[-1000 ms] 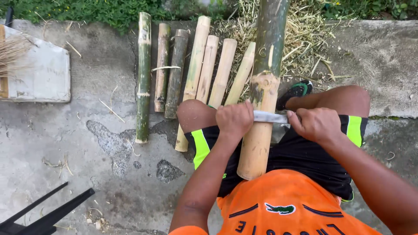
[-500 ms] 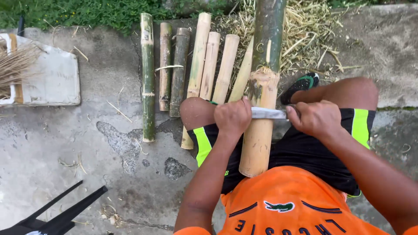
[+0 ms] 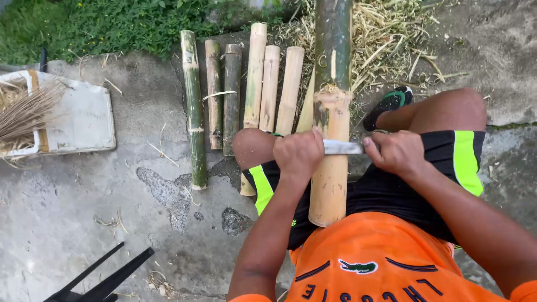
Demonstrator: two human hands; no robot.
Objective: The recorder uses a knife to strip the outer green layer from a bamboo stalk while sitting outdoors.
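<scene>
2 hands work 1 long bamboo pole (image 3: 331, 162) that runs from the person's lap out toward the far edge of the concrete floor (image 3: 84, 201). Its near stretch, from the blade back to the cut end at the lap, is pale and stripped; beyond the blade the skin is green and dark, so I judge the peeling to be well begun but with most of the pole's far length left.

Across the pole lies a flat blade (image 3: 342, 147). The left hand (image 3: 299, 154) has its grip pressed together around 1 end of the blade, and the right hand (image 3: 396, 152) has its grip pressed together around the other end, 1 on each side of the pole.

Just beside the pole on the left lie 3 pale peeled lengths (image 3: 269, 89), then 3 green unpeeled ones (image 3: 193, 112), side by side near the grass edge. A heap of shavings (image 3: 391, 39) fills the far right.

Open room lies mainly toward the near left corner of the floor, bounded by a white tray (image 3: 84, 120) at the left edge and black legs (image 3: 100, 279) at the near edge.
</scene>
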